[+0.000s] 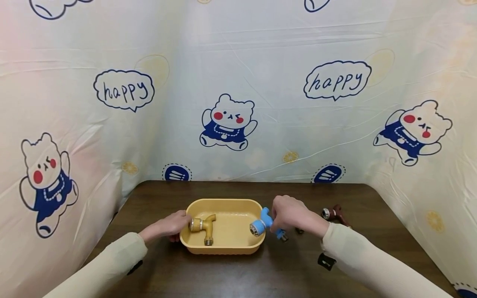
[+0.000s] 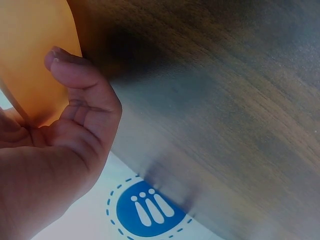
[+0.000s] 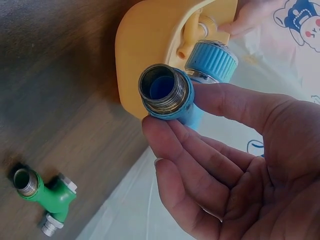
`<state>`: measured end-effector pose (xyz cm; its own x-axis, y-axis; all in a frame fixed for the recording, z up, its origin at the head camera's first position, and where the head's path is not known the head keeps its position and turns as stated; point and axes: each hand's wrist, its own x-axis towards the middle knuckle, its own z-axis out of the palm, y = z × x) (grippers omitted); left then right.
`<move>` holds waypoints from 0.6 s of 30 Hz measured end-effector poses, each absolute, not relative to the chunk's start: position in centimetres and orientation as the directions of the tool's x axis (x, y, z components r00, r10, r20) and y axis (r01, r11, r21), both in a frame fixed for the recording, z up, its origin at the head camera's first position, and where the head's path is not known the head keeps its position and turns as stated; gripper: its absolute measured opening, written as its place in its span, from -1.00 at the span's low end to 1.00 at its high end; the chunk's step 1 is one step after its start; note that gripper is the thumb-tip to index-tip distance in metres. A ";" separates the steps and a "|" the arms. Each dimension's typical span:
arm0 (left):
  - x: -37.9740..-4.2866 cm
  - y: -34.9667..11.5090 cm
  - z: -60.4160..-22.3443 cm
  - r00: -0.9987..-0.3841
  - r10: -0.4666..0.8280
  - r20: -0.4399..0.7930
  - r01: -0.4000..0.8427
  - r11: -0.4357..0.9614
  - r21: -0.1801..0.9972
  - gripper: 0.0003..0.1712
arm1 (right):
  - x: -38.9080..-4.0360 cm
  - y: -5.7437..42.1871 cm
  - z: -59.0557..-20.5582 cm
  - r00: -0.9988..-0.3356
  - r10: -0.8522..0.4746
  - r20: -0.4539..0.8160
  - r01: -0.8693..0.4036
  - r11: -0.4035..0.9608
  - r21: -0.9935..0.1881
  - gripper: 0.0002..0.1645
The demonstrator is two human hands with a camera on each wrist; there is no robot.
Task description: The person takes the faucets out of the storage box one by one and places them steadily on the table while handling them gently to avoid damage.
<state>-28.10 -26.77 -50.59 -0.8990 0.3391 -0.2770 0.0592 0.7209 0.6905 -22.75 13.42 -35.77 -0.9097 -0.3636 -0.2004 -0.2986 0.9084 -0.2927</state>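
My left hand (image 1: 168,227) grips the left end of a yellow plastic basin (image 1: 223,250); in the left wrist view its fingers curl against the basin's wall (image 2: 32,55). Inside the basin, near that end, lies a yellow faucet (image 1: 208,227) with a ribbed collar. Over the basin's right rim, my right hand (image 1: 292,213) pinches a blue faucet (image 1: 259,226) between thumb and fingers. The right wrist view shows the faucet's threaded metal mouth (image 3: 172,102) turned toward the camera and its ribbed blue collar (image 3: 212,59) beyond.
A dark red faucet (image 1: 337,214) lies on the brown table (image 1: 223,275), right of my right hand. In the right wrist view a green pipe fitting (image 3: 54,197) with metal ends rests on the table. A printed curtain (image 1: 275,136) rises behind and along both sides.
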 end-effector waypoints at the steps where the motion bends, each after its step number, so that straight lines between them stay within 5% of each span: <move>1: -28.1 -26.8 -50.6 -0.900 0.335 -0.280 0.055 0.723 0.689 -0.67 | -22.7 13.5 -35.7 -0.910 -0.364 -0.199 -0.299 0.908 -0.293 -0.51; 18: -29.6 -27.6 -52.3 -0.885 0.315 -0.344 -0.010 0.725 0.688 -0.65 | -21.5 15.1 -36.0 -0.919 -0.336 -0.208 -0.261 0.911 -0.318 -0.61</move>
<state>-29.56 -27.64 -52.33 -0.8845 0.3148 -0.3443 -0.0097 0.7255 0.6882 -21.45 15.07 -36.04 -0.9186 -0.3361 -0.2078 -0.2614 0.9112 -0.3183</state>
